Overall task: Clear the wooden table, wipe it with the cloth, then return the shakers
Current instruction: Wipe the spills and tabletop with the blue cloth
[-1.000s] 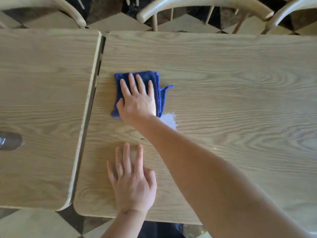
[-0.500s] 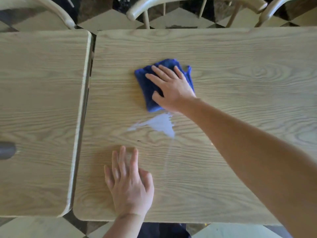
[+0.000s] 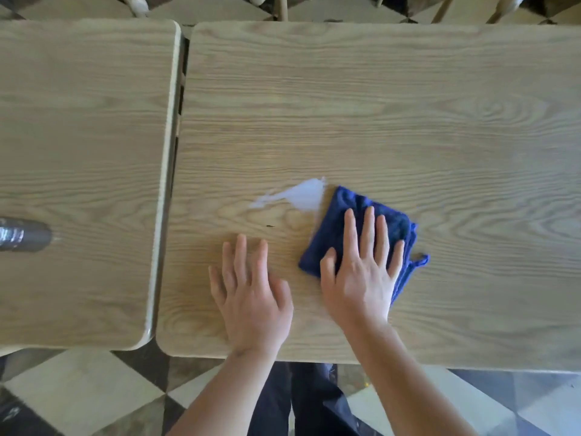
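Pressing flat on the folded blue cloth (image 3: 361, 228), my right hand (image 3: 358, 278) lies palm down in the lower centre-right of the frame, fingers straight and slightly spread, thumb out to the left. The hand does not curl round the cloth; it only bears down on it. The cloth lies on the wooden tabletop (image 3: 377, 105), its far-left corner touching the right end of a pale wet streak (image 3: 295, 195) that runs left and slightly down across the wood grain. A small loop (image 3: 419, 259) at the cloth's right edge projects beyond my little finger.

My left hand (image 3: 251, 297) rests palm down on the bare wood just left of the cloth, near the tabletop's lower edge. Its fingers are extended and relaxed, and it holds nothing. The two hands are close but not touching.

A small dark speck (image 3: 269, 226) sits on the wood between the streak and my left fingertips.

A second tabletop (image 3: 85, 121) fills the left of the frame, separated from the first by a narrow gap. At its far left edge stands a dark cylindrical object (image 3: 25, 236), partly cut off by the frame and blurred; its kind cannot be determined.

Chair legs (image 3: 281, 7) show along the top of the frame, and a checkered floor (image 3: 94, 388) along the bottom.
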Demonstrator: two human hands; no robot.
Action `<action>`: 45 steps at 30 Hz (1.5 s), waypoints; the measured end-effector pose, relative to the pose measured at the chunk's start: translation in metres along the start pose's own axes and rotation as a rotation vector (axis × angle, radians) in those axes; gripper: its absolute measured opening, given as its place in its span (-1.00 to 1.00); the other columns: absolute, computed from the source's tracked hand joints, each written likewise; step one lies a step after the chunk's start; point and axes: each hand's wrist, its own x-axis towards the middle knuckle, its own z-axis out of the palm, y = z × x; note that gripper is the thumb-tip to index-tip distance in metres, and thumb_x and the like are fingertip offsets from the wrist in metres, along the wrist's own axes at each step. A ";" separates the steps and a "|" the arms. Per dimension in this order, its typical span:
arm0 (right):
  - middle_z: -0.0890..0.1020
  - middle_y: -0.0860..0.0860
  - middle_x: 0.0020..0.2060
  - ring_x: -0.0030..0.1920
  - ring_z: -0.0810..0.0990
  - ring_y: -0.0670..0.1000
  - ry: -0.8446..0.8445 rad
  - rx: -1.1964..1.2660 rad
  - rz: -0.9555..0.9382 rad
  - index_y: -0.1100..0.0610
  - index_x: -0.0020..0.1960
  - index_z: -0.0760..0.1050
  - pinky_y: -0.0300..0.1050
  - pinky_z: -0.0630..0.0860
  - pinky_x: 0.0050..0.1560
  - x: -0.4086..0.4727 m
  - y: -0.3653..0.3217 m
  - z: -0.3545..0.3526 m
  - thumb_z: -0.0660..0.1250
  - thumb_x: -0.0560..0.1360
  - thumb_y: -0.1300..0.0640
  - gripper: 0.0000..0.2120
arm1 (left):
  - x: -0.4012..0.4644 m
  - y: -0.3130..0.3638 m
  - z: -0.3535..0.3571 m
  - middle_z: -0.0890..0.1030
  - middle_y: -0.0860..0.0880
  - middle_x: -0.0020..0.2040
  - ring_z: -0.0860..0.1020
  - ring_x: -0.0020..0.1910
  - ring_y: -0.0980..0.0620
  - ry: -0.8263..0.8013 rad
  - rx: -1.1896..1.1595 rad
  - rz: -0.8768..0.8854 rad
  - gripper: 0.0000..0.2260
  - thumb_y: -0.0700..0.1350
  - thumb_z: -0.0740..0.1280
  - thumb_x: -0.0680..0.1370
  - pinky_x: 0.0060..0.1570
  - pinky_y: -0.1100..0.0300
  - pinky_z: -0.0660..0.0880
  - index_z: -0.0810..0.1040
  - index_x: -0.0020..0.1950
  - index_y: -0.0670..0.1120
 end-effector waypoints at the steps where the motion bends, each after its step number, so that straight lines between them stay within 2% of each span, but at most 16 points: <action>1: 0.04 0.03 0.62 0.62 -0.01 0.07 -0.029 -0.010 0.000 -0.01 0.61 0.09 0.25 -0.05 0.57 -0.030 0.001 0.004 0.10 0.54 -0.10 -0.35 | -0.002 -0.003 -0.003 0.18 -0.03 0.61 0.06 0.62 -0.08 0.005 -0.020 0.027 -0.47 -0.03 0.17 0.51 0.56 -0.19 0.03 0.32 0.51 0.05; 4: 0.08 0.03 0.61 0.61 0.06 0.07 -0.089 -0.038 -0.045 -0.01 0.60 0.16 0.27 0.05 0.55 -0.093 0.005 0.013 0.12 0.51 -0.11 -0.33 | -0.004 -0.029 -0.014 0.26 -0.06 0.58 0.17 0.59 -0.14 0.008 -0.030 0.090 -0.49 -0.07 0.19 0.49 0.48 -0.23 0.21 0.39 0.47 0.03; 7: 0.12 -0.01 0.60 0.60 0.09 0.06 -0.101 -0.045 -0.065 -0.07 0.58 0.20 0.25 0.05 0.55 -0.086 0.011 0.012 0.19 0.46 -0.14 -0.31 | -0.006 -0.065 -0.019 0.17 -0.09 0.61 0.12 0.61 -0.15 0.009 0.039 0.024 -0.44 -0.05 0.13 0.50 0.48 -0.23 0.23 0.31 0.54 0.00; 13: 0.14 -0.01 0.60 0.60 0.07 0.05 0.063 -0.030 -0.004 -0.07 0.57 0.18 0.21 -0.01 0.57 0.067 0.021 -0.013 0.13 0.49 -0.14 -0.35 | -0.005 -0.079 -0.011 0.09 -0.10 0.64 0.04 0.62 -0.13 -0.031 0.130 0.068 -0.33 0.02 0.09 0.45 0.56 -0.13 0.06 0.19 0.60 0.00; 16: 0.04 0.00 0.62 0.61 -0.03 0.04 0.084 0.033 0.165 -0.05 0.61 0.08 0.25 -0.11 0.56 0.140 -0.010 -0.014 0.05 0.54 -0.13 -0.35 | -0.006 -0.080 -0.011 0.11 -0.13 0.63 0.07 0.62 -0.16 -0.020 0.132 0.080 -0.33 0.05 0.09 0.46 0.55 -0.14 0.07 0.20 0.59 -0.02; 18: 0.03 0.05 0.62 0.61 -0.05 0.08 0.118 0.057 0.211 0.01 0.62 0.06 0.29 -0.12 0.55 0.157 -0.045 -0.007 0.05 0.54 -0.12 -0.33 | -0.005 -0.080 -0.010 0.11 -0.13 0.63 0.08 0.62 -0.17 -0.022 0.152 0.082 -0.32 0.06 0.08 0.45 0.54 -0.15 0.08 0.22 0.59 -0.03; 22: 0.06 0.06 0.61 0.61 -0.02 0.10 0.104 0.062 0.016 0.03 0.60 0.11 0.29 -0.12 0.55 0.143 -0.130 0.015 0.10 0.52 -0.14 -0.31 | -0.004 -0.078 -0.011 0.13 -0.13 0.62 0.09 0.61 -0.18 -0.015 0.148 0.079 -0.32 0.06 0.08 0.44 0.53 -0.17 0.11 0.23 0.58 -0.03; 26: 0.08 0.06 0.61 0.61 -0.03 0.09 -0.009 0.051 -0.367 0.02 0.59 0.15 0.29 -0.17 0.53 0.111 -0.223 0.042 0.09 0.54 -0.13 -0.35 | -0.006 -0.079 -0.009 0.18 -0.15 0.61 0.14 0.60 -0.20 0.038 0.131 0.091 -0.38 0.00 0.13 0.45 0.51 -0.18 0.15 0.29 0.53 -0.07; 28: 0.09 0.05 0.61 0.61 -0.04 0.08 -0.093 0.015 -0.567 0.00 0.58 0.18 0.27 -0.19 0.53 0.096 -0.254 0.053 0.09 0.55 -0.12 -0.39 | -0.006 -0.081 -0.008 0.22 -0.19 0.58 0.19 0.57 -0.23 0.055 0.131 0.109 -0.39 -0.03 0.19 0.41 0.47 -0.22 0.22 0.24 0.46 -0.09; 30: 0.09 0.05 0.61 0.61 -0.04 0.07 -0.127 -0.025 -0.657 -0.01 0.58 0.18 0.24 -0.20 0.54 0.090 -0.264 0.059 0.07 0.56 -0.10 -0.41 | -0.006 -0.083 -0.007 0.26 -0.22 0.56 0.23 0.56 -0.25 0.067 0.149 0.124 -0.42 -0.05 0.21 0.36 0.44 -0.23 0.26 0.24 0.38 -0.12; 33: 0.12 0.04 0.61 0.61 0.00 0.05 -0.110 -0.046 -0.745 -0.05 0.58 0.18 0.19 -0.15 0.56 0.091 -0.245 0.058 0.09 0.56 -0.13 -0.41 | -0.006 -0.082 -0.007 0.25 -0.17 0.58 0.19 0.58 -0.22 0.075 0.132 0.094 -0.46 -0.04 0.16 0.43 0.45 -0.21 0.22 0.41 0.40 -0.13; 35: 0.16 0.02 0.60 0.60 0.06 0.04 -0.080 -0.033 -0.754 -0.08 0.56 0.23 0.19 -0.11 0.56 0.091 -0.217 0.052 0.12 0.53 -0.15 -0.39 | -0.005 -0.080 -0.009 0.22 -0.13 0.60 0.17 0.59 -0.19 0.057 0.119 0.084 -0.40 -0.02 0.14 0.45 0.47 -0.19 0.20 0.36 0.51 -0.07; 39: 0.25 0.02 0.57 0.57 0.19 0.06 -0.031 0.022 -0.618 -0.07 0.53 0.31 0.18 0.01 0.55 0.076 -0.130 0.027 0.18 0.48 -0.13 -0.39 | -0.005 -0.081 -0.009 0.19 -0.11 0.61 0.13 0.60 -0.16 0.019 0.127 0.078 -0.37 -0.02 0.19 0.45 0.51 -0.16 0.16 0.31 0.54 -0.03; 42: 0.25 0.00 0.57 0.57 0.19 0.05 0.021 -0.027 -0.421 -0.08 0.53 0.30 0.16 0.03 0.56 0.061 -0.036 0.003 0.20 0.47 -0.13 -0.38 | -0.006 -0.081 -0.010 0.15 -0.09 0.62 0.10 0.61 -0.13 0.000 0.118 0.069 -0.38 0.00 0.17 0.46 0.52 -0.12 0.10 0.29 0.55 -0.02; 45: 0.21 0.01 0.58 0.57 0.16 0.06 0.096 -0.057 -0.040 -0.07 0.55 0.24 0.18 0.01 0.57 0.058 0.057 -0.024 0.14 0.49 -0.12 -0.37 | -0.005 -0.080 -0.011 0.12 -0.07 0.63 0.07 0.62 -0.12 -0.025 0.116 0.068 -0.37 0.02 0.13 0.47 0.54 -0.11 0.08 0.25 0.57 -0.01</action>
